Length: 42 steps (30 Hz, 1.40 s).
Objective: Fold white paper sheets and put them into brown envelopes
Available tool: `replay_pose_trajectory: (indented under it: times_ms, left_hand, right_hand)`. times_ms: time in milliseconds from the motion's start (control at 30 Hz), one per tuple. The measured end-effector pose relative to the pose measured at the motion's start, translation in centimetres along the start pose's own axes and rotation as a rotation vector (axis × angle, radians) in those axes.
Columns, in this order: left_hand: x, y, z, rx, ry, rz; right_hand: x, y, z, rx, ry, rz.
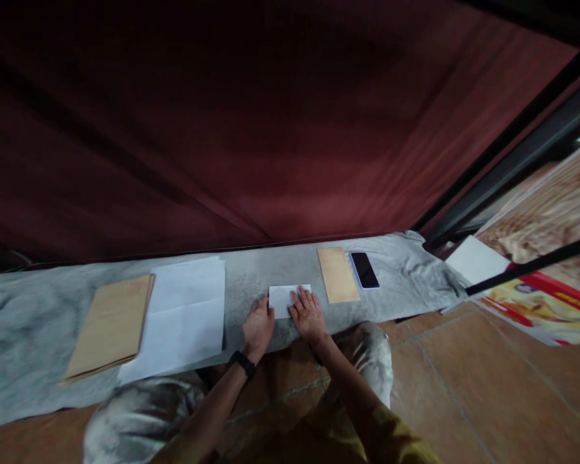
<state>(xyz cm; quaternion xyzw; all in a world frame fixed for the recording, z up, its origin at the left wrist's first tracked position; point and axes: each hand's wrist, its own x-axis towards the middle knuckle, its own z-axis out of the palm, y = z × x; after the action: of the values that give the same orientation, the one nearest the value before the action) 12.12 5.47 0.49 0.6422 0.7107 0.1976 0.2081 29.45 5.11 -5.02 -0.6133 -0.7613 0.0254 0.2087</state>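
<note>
A small folded sheet of white paper (279, 296) lies on the grey cloth right in front of me. My left hand (258, 325), with a dark band on its wrist, is at the paper's left edge. Its fingers are curled and the thumb touches that edge; the fingertips are partly hidden. Across the paper's right part rests my right hand (308, 314), flat with fingers stretched out, pressing on it. Just right of that hand lies a single brown envelope (338, 276), apart from the paper.
A phone (365, 270) lies right of the envelope. To the left are large white sheets (188, 309) and a stack of brown envelopes (111, 319). Grey cloth (251, 264) covers the narrow surface, with a dark red curtain (270, 161) behind. A colourful box (541, 309) stands at the right.
</note>
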Motion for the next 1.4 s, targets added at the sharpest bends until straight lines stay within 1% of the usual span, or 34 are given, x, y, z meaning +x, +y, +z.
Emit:
replay_pose_trajectory:
  times_ms: [67,100,200,267,400,533,700,867,1033,1167,1400]
  left_hand:
    - [-0.1,0.3,0.5,0.013,0.059,0.127]
    - [-0.2,0.5,0.8,0.013,0.065,0.199]
    - [-0.1,0.8,2.1,0.046,0.037,0.384]
    - [0.0,0.7,3.0,0.11,0.028,0.452]
    - [0.3,-0.1,4.3,0.208,0.025,0.42]
    - [0.6,-1.0,4.8,0.215,0.033,0.423]
    - [0.7,-1.3,4.9,0.233,0.037,0.415]
    - [0.9,-1.2,4.9,0.251,0.058,0.412]
    - [1.0,-1.2,5.1,0.242,0.082,0.392]
    - [1.0,-1.2,5.1,0.222,0.082,0.402]
    - [0.7,-0.9,4.5,0.191,0.062,0.402]
  right_hand:
    - [0.0,0.0,0.0,0.0,-0.001,-0.009]
    - [0.0,0.0,-0.1,0.0,-0.003,-0.016]
    - [-0.1,0.2,-0.1,0.002,-0.013,-0.031]
    - [-0.2,0.3,-0.1,0.0,-0.023,-0.036]
    - [-0.3,0.4,0.0,-0.003,-0.024,-0.035]
    - [-0.3,0.3,0.0,0.004,-0.013,-0.033]
    - [-0.3,0.3,0.0,-0.004,-0.004,-0.015]
    - [-0.5,0.1,0.4,-0.035,0.083,0.064]
    - [-0.7,0.2,0.6,-0.065,0.141,0.134]
    - [-1.0,0.8,0.5,-0.056,0.17,0.128]
    - [-1.8,1.5,0.5,-0.04,0.184,0.112]
